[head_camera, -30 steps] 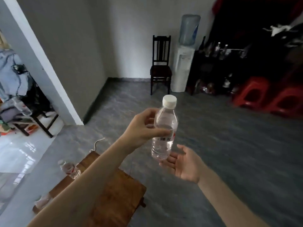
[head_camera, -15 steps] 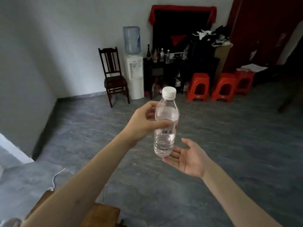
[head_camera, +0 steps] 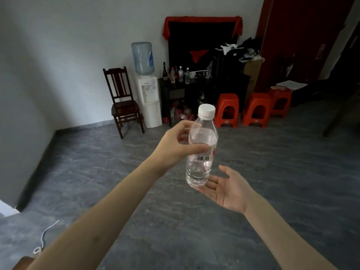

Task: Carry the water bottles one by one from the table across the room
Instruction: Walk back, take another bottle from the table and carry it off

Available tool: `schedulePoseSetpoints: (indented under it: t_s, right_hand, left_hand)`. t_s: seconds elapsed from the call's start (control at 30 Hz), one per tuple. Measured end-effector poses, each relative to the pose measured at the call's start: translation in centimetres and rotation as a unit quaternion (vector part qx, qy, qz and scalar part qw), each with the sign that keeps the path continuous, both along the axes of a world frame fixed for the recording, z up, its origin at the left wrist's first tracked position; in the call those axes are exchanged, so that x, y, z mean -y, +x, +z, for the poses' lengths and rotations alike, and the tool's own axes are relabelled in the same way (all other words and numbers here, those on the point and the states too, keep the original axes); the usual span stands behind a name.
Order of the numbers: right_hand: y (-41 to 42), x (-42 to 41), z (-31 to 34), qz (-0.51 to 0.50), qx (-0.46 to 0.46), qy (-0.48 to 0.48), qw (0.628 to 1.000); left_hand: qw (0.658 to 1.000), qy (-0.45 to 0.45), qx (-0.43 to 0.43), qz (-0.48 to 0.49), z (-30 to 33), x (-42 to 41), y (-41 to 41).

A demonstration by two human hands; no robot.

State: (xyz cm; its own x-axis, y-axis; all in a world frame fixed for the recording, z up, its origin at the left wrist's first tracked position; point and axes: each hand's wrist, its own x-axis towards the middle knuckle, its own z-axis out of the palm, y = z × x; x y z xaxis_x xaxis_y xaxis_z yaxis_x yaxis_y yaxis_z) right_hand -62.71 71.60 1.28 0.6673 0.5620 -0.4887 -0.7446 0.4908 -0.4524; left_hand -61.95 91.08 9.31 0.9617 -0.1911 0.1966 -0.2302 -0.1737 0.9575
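Gripping the upright water bottle (head_camera: 200, 151) around its upper body, the left hand (head_camera: 175, 146) is holding it out at arm's length over the grey floor (head_camera: 272, 172). Just below it, the right hand (head_camera: 227, 189) is lying flat and palm-up, fingers straight, cupping under the bottle's base. Across the room, a water dispenser (head_camera: 148, 94), a dark chair (head_camera: 122, 100) and red stools (head_camera: 228, 110) are standing along the wall.

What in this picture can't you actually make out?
- Head view: the left hand fingers behind the water bottle are only partly seen through it.
- Bottle label text: too small.
- Bottles on the dark cabinet: too small and dim to identify.
- Wooden table: cut off by the bottom edge.
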Motion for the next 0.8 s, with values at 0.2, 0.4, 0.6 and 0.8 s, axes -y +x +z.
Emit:
schedulePoseSetpoints:
  t_s: [0.2, 0.4, 0.6, 0.8]
  right_hand:
    - [3.9, 1.5, -0.1, 0.002, -0.014, 0.002, 1.0]
    - [9.3, 1.3, -0.6, 0.01, -0.022, -0.004, 1.0]
    - [17.0, -0.3, -0.4, 0.022, -0.026, -0.019, 0.999]
    - [26.6, -2.6, 1.2, 0.026, -0.012, -0.039, 0.999]
  left_hand:
    - [1.0, -0.014, -0.014, 0.008, -0.2, 1.5, 4.0]
    - [0.999, -0.026, -0.038, 0.012, -0.8, 1.5, 9.4]
    - [0.998, -0.039, -0.051, 0.014, -1.2, 0.2, 17.2]
    - [0.998, -0.052, -0.038, 0.019, -0.2, -2.5, 26.6]
